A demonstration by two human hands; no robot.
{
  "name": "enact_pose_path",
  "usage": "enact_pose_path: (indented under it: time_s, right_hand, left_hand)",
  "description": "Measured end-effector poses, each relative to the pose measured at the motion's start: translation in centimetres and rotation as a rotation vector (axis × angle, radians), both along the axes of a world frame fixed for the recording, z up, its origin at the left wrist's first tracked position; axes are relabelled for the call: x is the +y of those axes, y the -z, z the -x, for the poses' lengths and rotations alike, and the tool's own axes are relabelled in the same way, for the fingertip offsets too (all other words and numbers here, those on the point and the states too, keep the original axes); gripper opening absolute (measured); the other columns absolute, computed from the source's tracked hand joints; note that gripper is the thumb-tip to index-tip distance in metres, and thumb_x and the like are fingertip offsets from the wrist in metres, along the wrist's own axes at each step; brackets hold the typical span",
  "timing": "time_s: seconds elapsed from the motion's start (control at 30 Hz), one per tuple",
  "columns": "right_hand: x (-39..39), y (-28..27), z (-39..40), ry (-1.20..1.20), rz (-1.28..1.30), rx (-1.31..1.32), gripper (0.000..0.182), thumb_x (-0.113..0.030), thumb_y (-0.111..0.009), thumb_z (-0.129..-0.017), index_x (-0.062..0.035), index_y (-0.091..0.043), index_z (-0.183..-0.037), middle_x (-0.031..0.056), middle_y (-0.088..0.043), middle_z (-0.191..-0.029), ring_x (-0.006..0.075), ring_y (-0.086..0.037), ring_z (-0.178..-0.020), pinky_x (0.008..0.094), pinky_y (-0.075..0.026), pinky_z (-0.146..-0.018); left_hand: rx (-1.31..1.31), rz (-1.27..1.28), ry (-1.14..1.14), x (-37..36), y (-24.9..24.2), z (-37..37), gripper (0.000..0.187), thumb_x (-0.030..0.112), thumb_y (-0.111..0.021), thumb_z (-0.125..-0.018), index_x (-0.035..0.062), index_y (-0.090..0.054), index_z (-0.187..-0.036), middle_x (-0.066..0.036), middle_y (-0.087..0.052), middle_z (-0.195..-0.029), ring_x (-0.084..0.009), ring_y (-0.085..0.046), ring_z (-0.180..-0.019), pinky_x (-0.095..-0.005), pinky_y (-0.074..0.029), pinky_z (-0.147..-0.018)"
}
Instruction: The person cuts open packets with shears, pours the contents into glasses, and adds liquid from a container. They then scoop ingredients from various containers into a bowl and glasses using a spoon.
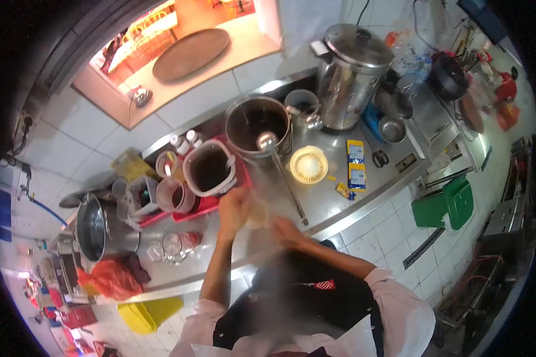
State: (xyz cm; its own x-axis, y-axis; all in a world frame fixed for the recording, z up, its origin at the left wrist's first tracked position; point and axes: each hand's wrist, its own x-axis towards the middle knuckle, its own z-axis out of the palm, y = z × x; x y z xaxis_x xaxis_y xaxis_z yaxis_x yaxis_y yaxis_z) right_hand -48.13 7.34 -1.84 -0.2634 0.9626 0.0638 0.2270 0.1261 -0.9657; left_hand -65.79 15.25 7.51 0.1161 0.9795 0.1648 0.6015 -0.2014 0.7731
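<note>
My left hand (234,206) is closed in a fist above the counter's front part, by the square tub of dark liquid (192,191). It seems to grip a pale, blurred thing (257,215) that I cannot make out. My right hand (287,232) is close to that thing's other side, its fingers smeared and partly hidden. A long-handled ladle (287,184) lies just beyond the hands, its bowl at the rim of a metal pot (237,147) of dark liquid. Right of the ladle sits a yellow citrus juicer (309,165).
Blue packets (357,177) and a black-handled tool (380,157) lie at right. Behind stands a tall lidded metal urn (346,83). At left are a red tray (205,208), a large metal pot (122,229), glass jars (178,245) and an orange bag (110,279). A green bin (429,211) stands on the floor.
</note>
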Motion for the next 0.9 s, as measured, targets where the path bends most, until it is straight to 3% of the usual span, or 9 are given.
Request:
enact_pose_path:
  time_s: [0.07,0.13,0.47,0.53,0.57,0.73,0.8,0.87,0.9]
  right_hand:
    - [0.2,-1.5,-2.1,-0.036,-0.078,-0.035,0.027,-0.028,-0.054,-0.097,-0.0014,-0.059,-0.098,0.0192,-0.062,-0.084,0.0305,-0.06,-0.076,0.0427,-0.047,-0.072]
    - [0.0,-4.7,-4.1,-0.031,-0.02,-0.051,0.022,-0.023,-0.054,-0.096,-0.001,-0.056,-0.095,0.0157,-0.058,-0.082,0.0275,-0.057,-0.074,0.0392,-0.046,-0.071]
    - [1.5,-12.5,-13.1,-0.156,0.153,0.224,0.029,-0.024,-0.047,-0.103,-0.0007,-0.054,-0.086,0.0041,-0.055,-0.076,0.0137,-0.052,-0.071,0.0303,-0.045,-0.068]
    - [1.8,-12.1,-16.7,-0.198,0.229,0.222,0.033,-0.028,-0.044,-0.105,-0.0011,-0.054,-0.087,0.0028,-0.055,-0.075,0.0111,-0.051,-0.07,0.0281,-0.044,-0.067]
    - [2.0,-11.8,-18.5,-0.22,0.218,0.164,0.032,-0.028,-0.046,-0.104,-0.0002,-0.056,-0.093,0.0049,-0.056,-0.078,0.0123,-0.053,-0.071,0.0294,-0.046,-0.066]
    - [1.8,-12.5,-26.8,-0.195,0.13,0.071,0.028,-0.026,-0.05,-0.103,-0.0003,-0.058,-0.094,0.0047,-0.055,-0.073,0.0123,-0.054,-0.067,0.0288,-0.046,-0.063]
    - [1.2,-13.0,-29.8,-0.12,0.129,0.089,0.028,-0.026,-0.051,-0.103,-0.0009,-0.058,-0.092,0.0039,-0.055,-0.072,0.0122,-0.055,-0.067,0.0281,-0.046,-0.063]
    - [0.7,-12.9,-33.0,-0.021,0.174,0.085,0.03,-0.027,-0.05,-0.103,-0.0011,-0.058,-0.089,0.0034,-0.056,-0.074,0.0109,-0.055,-0.068,0.0273,-0.046,-0.062]
    - [0.4,-13.0,-34.6,-0.007,0.151,0.082,0.029,-0.026,-0.051,-0.103,-0.0007,-0.057,-0.089,0.0029,-0.057,-0.073,0.0105,-0.055,-0.067,0.0275,-0.047,-0.062]
  left_hand:
    - [-0.033,0.147,-0.043,0.5,-2.5,0.7,0.029,0.024,-0.072,-0.087,0.002,-0.058,-0.072,-0.011,-0.056,-0.07,-0.0133,-0.054,-0.062,-0.0336,-0.042,-0.056]
    - [-0.432,0.106,-0.002,0.7,-4.1,0.8,0.022,0.019,-0.069,-0.092,0.0026,-0.062,-0.078,-0.003,-0.055,-0.073,-0.0043,-0.045,-0.067,-0.025,-0.039,-0.056]
    - [-0.616,-0.14,-0.022,-0.4,-18.0,-5.0,0.012,0.012,-0.062,-0.097,0.0013,-0.064,-0.094,-0.001,-0.063,-0.091,-0.0072,-0.055,-0.079,-0.0219,-0.043,-0.07]
    - [-0.379,-0.231,0.088,1.8,-19.8,-7.3,0.018,0.015,-0.055,-0.101,-0.0004,-0.064,-0.1,-0.005,-0.064,-0.096,-0.0076,-0.054,-0.08,-0.0228,-0.043,-0.071]
    - [-0.14,-0.3,0.193,3.5,-21.0,-8.1,0.022,0.017,-0.052,-0.102,-0.0019,-0.063,-0.101,-0.006,-0.064,-0.096,-0.0092,-0.053,-0.085,-0.0241,-0.044,-0.077]
    - [-0.228,-0.148,0.485,12.2,-24.5,-17.4,0.027,0.017,-0.044,-0.105,-0.004,-0.059,-0.11,-0.009,-0.065,-0.094,-0.0143,-0.056,-0.081,-0.0285,-0.047,-0.076]
    - [0.132,-0.182,0.371,15.9,-26.6,-22.6,0.031,0.022,-0.043,-0.105,-0.0036,-0.057,-0.113,-0.011,-0.064,-0.09,-0.0192,-0.059,-0.08,-0.0333,-0.05,-0.077]
    - [0.1,-0.329,0.36,20.9,-26.6,-27.1,0.032,0.023,-0.049,-0.098,-0.001,-0.059,-0.116,-0.025,-0.067,-0.091,-0.0411,-0.065,-0.086,-0.0419,-0.052,-0.082]
    - [0.176,-0.406,0.338,23.4,-26.1,-29.2,0.038,0.03,-0.053,-0.096,0.0008,-0.059,-0.12,-0.025,-0.067,-0.095,-0.0417,-0.064,-0.092,-0.0445,-0.051,-0.086]
